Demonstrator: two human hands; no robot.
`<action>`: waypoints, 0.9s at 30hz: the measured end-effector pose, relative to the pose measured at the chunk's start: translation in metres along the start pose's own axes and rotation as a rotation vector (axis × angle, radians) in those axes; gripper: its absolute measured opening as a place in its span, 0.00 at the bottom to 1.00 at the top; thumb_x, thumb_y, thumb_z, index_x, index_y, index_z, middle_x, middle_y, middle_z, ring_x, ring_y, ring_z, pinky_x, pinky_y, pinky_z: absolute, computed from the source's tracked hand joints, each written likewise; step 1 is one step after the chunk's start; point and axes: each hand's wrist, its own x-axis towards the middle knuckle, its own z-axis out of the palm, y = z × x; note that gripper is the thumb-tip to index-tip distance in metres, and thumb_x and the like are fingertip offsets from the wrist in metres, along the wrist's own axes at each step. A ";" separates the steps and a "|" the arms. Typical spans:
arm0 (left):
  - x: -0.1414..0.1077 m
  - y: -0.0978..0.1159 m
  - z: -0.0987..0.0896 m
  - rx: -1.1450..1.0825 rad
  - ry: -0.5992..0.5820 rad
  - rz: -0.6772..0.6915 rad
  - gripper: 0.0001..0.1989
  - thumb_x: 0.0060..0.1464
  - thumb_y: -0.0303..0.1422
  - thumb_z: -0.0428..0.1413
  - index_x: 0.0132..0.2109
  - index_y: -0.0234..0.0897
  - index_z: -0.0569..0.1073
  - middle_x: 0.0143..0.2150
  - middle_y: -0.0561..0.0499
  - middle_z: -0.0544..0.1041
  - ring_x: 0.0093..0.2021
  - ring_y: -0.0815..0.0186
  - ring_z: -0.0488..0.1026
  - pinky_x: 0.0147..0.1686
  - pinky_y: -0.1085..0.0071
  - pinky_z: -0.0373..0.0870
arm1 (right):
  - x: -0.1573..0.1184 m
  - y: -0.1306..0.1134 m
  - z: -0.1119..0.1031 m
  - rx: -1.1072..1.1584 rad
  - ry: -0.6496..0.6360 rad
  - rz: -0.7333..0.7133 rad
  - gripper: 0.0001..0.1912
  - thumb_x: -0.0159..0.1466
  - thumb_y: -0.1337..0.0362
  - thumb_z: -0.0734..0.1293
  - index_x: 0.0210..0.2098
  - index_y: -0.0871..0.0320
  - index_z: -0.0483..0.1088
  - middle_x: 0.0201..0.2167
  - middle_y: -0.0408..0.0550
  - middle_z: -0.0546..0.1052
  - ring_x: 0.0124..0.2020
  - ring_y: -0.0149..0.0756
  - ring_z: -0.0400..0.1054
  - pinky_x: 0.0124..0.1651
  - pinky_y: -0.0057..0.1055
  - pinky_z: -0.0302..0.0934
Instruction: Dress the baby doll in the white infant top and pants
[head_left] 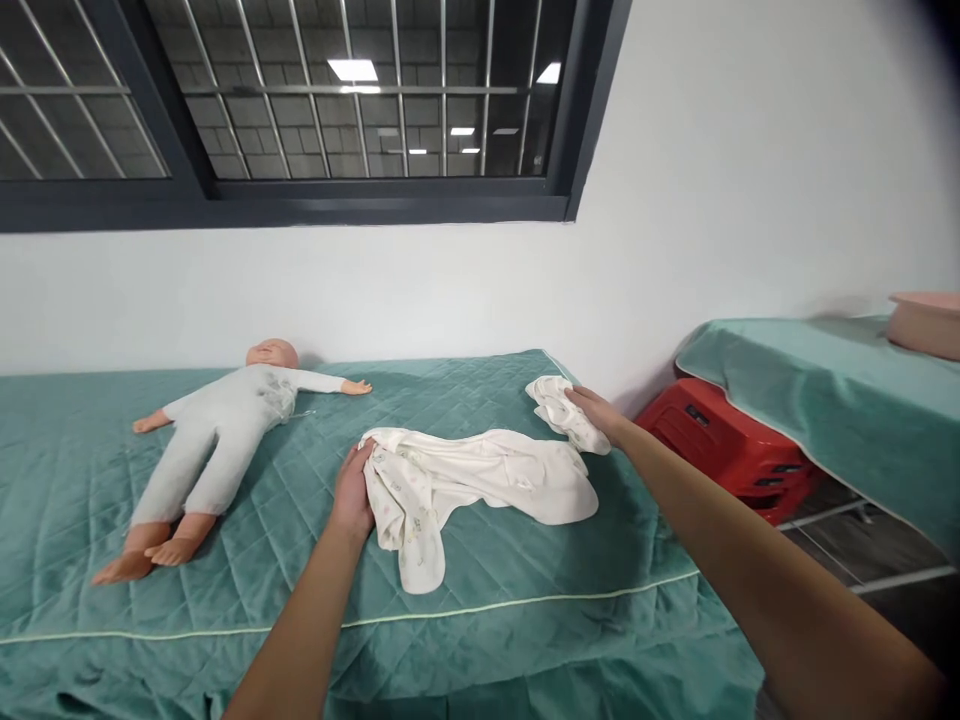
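Note:
A white baby garment [487,472] with a faint print lies stretched across the green quilted cover. My left hand [354,490] is closed on its left end, where a sleeve-like part hangs toward the front edge. Farther right, my right hand [598,414] grips a smaller bunched white cloth piece [568,412] with a similar print; whether it joins the larger garment I cannot tell. To the left, a baby doll [225,425] in a pale bodysuit lies on its back, arms spread and feet toward me. Some fingers of both hands are hidden by cloth.
The green quilted cover [285,590] drapes over the front edge. Red plastic stools [720,440] stand at the right, below a second green-covered surface [810,370] bearing a pink basin [926,325]. A white wall and a barred window [375,110] close off the back.

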 end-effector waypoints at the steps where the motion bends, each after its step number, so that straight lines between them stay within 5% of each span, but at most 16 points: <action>1: 0.001 0.001 -0.001 0.033 -0.022 0.013 0.23 0.42 0.41 0.68 0.43 0.34 0.73 0.35 0.52 0.79 0.34 0.64 0.77 0.39 0.69 0.74 | 0.001 -0.002 -0.002 -0.032 -0.001 -0.005 0.23 0.67 0.50 0.63 0.51 0.61 0.73 0.48 0.58 0.80 0.44 0.46 0.77 0.47 0.38 0.71; 6: 0.017 0.020 -0.006 0.786 -0.083 0.187 0.26 0.55 0.53 0.53 0.44 0.32 0.74 0.39 0.44 0.80 0.39 0.58 0.78 0.41 0.64 0.74 | -0.002 -0.016 -0.018 -0.291 0.187 -0.065 0.27 0.65 0.56 0.65 0.58 0.67 0.66 0.58 0.68 0.71 0.61 0.56 0.65 0.65 0.53 0.54; 9: 0.031 0.032 0.003 1.096 -0.032 0.268 0.24 0.55 0.47 0.55 0.50 0.31 0.73 0.51 0.38 0.77 0.51 0.53 0.75 0.51 0.60 0.70 | -0.017 -0.036 -0.002 -0.397 0.226 -0.233 0.28 0.66 0.58 0.64 0.63 0.63 0.61 0.66 0.64 0.62 0.68 0.52 0.53 0.70 0.50 0.44; 11: 0.037 0.034 0.015 1.203 -0.065 0.305 0.24 0.50 0.42 0.61 0.52 0.33 0.73 0.57 0.36 0.73 0.59 0.50 0.70 0.58 0.59 0.65 | -0.031 -0.051 0.026 -0.449 0.127 -0.366 0.26 0.66 0.59 0.63 0.62 0.59 0.63 0.64 0.59 0.66 0.66 0.47 0.58 0.69 0.46 0.47; 12: 0.038 0.033 0.021 1.267 -0.103 0.317 0.23 0.48 0.39 0.63 0.50 0.34 0.74 0.57 0.37 0.74 0.60 0.50 0.69 0.59 0.58 0.63 | -0.039 -0.059 0.043 -0.528 -0.037 -0.482 0.25 0.68 0.59 0.61 0.62 0.61 0.63 0.63 0.61 0.67 0.64 0.49 0.60 0.67 0.50 0.50; 14: 0.037 0.032 0.034 1.385 -0.189 0.324 0.18 0.45 0.35 0.65 0.45 0.36 0.76 0.52 0.39 0.77 0.58 0.47 0.71 0.58 0.56 0.63 | -0.054 -0.074 0.081 -0.555 -0.266 -0.597 0.21 0.66 0.62 0.64 0.57 0.55 0.69 0.58 0.53 0.73 0.59 0.43 0.66 0.64 0.41 0.56; 19: 0.011 0.048 0.051 1.550 -0.303 0.421 0.10 0.57 0.33 0.55 0.45 0.37 0.76 0.48 0.40 0.79 0.53 0.50 0.74 0.54 0.56 0.65 | -0.080 -0.107 0.148 -0.523 -0.531 -0.748 0.24 0.66 0.59 0.65 0.60 0.55 0.67 0.59 0.53 0.73 0.57 0.44 0.68 0.59 0.40 0.60; 22: -0.010 0.077 0.054 1.543 -0.415 0.608 0.11 0.62 0.38 0.51 0.47 0.40 0.74 0.47 0.46 0.79 0.49 0.56 0.74 0.49 0.63 0.67 | -0.086 -0.135 0.155 -0.428 -0.560 -0.799 0.18 0.68 0.58 0.61 0.54 0.55 0.71 0.52 0.50 0.78 0.50 0.41 0.71 0.53 0.37 0.62; 27: -0.048 0.130 0.065 1.510 -0.533 0.830 0.15 0.64 0.45 0.49 0.45 0.40 0.74 0.42 0.50 0.77 0.42 0.60 0.74 0.42 0.66 0.67 | -0.100 -0.205 0.129 -0.445 -0.538 -0.836 0.11 0.66 0.59 0.64 0.41 0.57 0.75 0.36 0.45 0.79 0.36 0.35 0.69 0.39 0.30 0.57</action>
